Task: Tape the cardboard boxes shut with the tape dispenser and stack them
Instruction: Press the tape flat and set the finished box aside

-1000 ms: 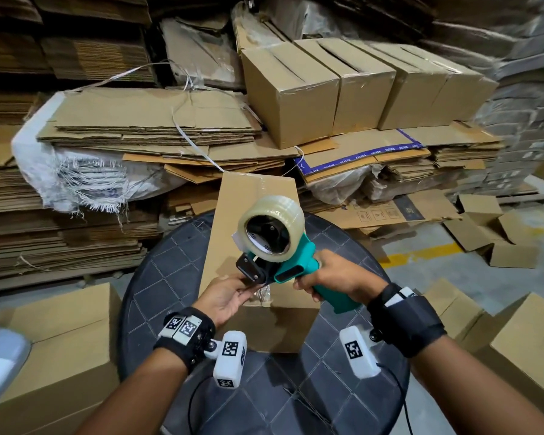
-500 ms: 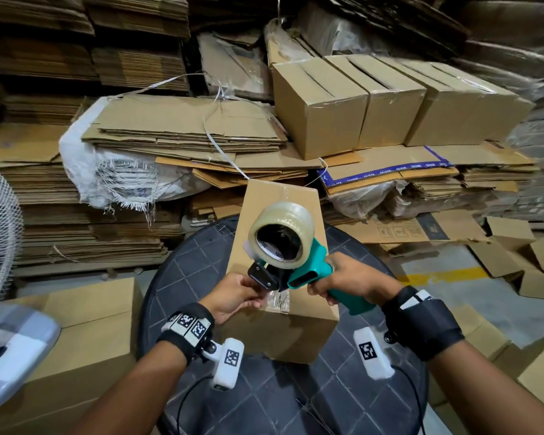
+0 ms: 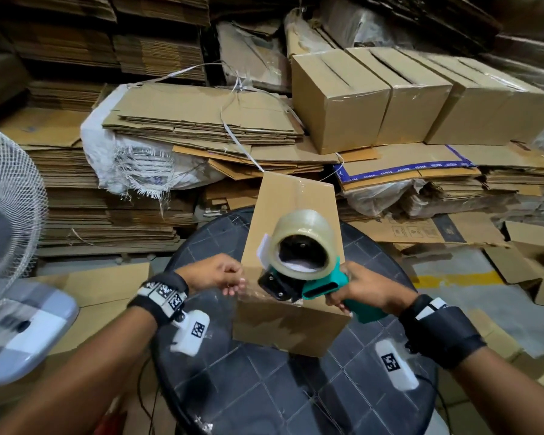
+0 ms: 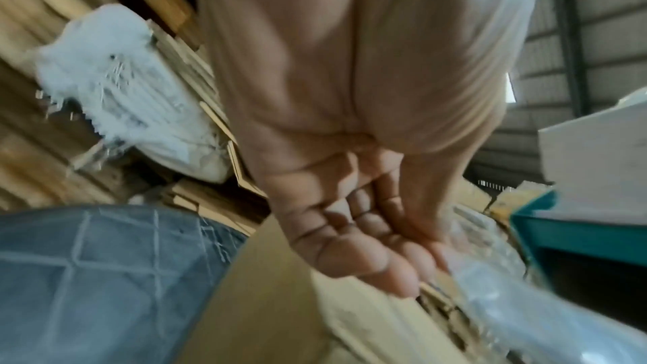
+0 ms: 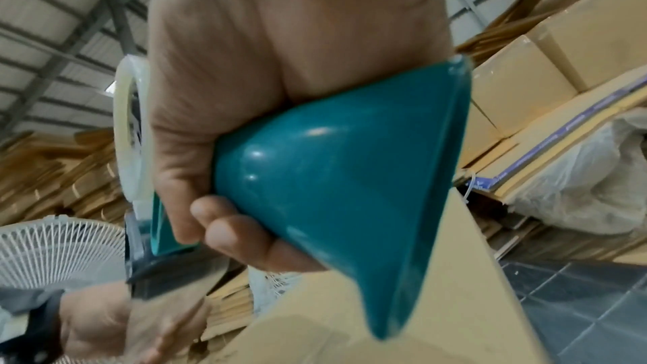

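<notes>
Gripping tape dispenser (image 3: 311, 277), right hand (image 3: 363, 285) | left hand (image 3: 215, 273) pinching tape | box (image 3: 292, 215) lengthwise away

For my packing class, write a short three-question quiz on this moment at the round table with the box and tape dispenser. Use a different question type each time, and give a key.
1. True or false: the right hand grips the handle of the teal tape dispenser.
2. Multiple choice: the cardboard box being taped stands on
A. the floor
B. the dark round table
C. the stack of flattened cardboard
3. Fill in the blank: the left hand is at the box's near edge, at the loose end of the clear ____.

Key: 1 true; 2 B; 3 tape.
</notes>
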{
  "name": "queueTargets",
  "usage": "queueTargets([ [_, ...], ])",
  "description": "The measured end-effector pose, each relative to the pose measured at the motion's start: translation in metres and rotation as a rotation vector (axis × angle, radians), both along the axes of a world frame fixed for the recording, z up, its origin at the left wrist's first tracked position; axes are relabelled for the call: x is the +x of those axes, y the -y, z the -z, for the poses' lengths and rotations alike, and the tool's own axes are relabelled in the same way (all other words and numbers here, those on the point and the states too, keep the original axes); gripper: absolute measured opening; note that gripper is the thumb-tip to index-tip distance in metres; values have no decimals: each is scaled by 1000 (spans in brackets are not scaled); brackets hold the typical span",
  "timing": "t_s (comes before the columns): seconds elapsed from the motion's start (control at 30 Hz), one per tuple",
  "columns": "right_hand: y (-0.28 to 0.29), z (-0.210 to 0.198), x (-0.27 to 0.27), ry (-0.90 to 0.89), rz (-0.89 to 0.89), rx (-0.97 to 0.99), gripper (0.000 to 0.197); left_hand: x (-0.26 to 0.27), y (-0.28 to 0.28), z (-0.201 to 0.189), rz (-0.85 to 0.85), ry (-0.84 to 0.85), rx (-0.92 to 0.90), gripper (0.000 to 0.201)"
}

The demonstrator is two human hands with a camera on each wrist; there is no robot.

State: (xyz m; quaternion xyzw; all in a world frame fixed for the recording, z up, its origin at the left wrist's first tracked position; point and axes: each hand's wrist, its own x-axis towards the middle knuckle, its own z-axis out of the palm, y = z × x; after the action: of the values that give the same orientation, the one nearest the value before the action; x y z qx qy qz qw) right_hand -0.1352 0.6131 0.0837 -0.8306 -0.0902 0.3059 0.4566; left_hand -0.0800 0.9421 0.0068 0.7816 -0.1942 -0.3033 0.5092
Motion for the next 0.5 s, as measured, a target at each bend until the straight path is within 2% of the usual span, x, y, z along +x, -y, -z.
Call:
queueTargets([
  [0.1, 3, -2, 2, 46, 6, -43, 7, 9, -15, -2, 39, 6, 68, 17],
  [0.2, -8, 4, 4, 85, 0, -122, 9, 17, -20, 7, 52, 13, 134, 17],
  [0.5, -35, 25, 12, 117, -9, -280, 10, 26, -32, 33, -31, -70, 152, 19],
])
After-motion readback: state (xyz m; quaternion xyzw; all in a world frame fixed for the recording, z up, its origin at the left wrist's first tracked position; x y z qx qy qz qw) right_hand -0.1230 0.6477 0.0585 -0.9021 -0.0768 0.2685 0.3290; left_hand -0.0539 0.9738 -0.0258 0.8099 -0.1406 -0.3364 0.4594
